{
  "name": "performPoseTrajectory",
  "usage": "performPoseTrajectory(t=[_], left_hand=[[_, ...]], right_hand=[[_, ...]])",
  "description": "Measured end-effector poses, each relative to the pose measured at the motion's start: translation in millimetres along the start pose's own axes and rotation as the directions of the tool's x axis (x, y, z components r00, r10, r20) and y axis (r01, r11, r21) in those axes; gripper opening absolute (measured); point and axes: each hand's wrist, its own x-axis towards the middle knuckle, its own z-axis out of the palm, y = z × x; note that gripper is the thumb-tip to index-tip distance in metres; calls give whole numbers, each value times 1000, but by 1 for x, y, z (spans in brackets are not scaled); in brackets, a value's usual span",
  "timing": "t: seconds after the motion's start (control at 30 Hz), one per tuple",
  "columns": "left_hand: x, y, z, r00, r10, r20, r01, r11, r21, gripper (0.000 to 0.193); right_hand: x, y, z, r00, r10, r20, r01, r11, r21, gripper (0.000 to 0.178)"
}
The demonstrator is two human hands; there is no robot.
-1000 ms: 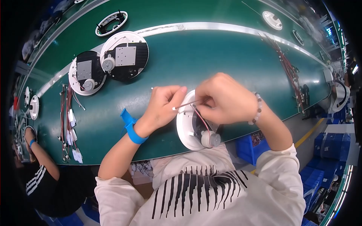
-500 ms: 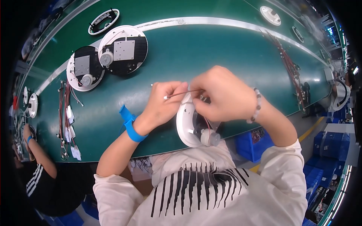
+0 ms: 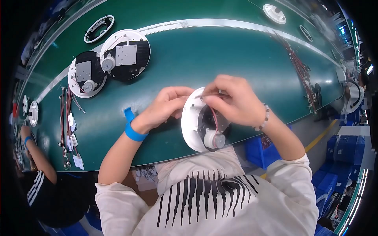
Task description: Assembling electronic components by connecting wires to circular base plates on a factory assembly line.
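The white round housing (image 3: 189,128) sits tilted at the frame's centre, probably light and stiff, best held by its rim; the left hand (image 3: 163,106) meets that rim, fingertips hidden, so I cannot tell whether its grip clamps; the right hand (image 3: 238,100) pinches thin wires (image 3: 221,95), likely limp and easily strained

The brown wire (image 3: 222,95), earlier reaching over the left hand (image 3: 163,106), now sits at the fingertips of the right hand (image 3: 239,100). Between both hands, more of the round white housing's (image 3: 190,120) upper rim shows.
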Motion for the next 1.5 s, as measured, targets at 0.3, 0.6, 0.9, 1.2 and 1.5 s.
performPoseTrajectory(t=[0.3,0.6,0.9,1.2,1.5], left_hand=[[3,-6,-3,996,79,-32,-80,996,-49,22],[3,-10,-6,992,63,-113,-76,989,-123,20],[4,-10,-3,992,51,-114,-68,987,-144,19],[4,-8,-4,993,54,-109,-70,987,-148,20],[1,-5,-3,993,83,-88,-89,994,-66,22]], right_hand=[[-2,5,10,985,-141,-97,148,987,64,4],[2,-13,-20,978,-61,-198,32,989,-145,12],[-9,-14,-16,975,-191,-110,141,925,-354,2],[-6,-7,-2,940,-239,-243,167,944,-283,7],[-6,-3,3,945,-309,-111,235,873,-428,6]])
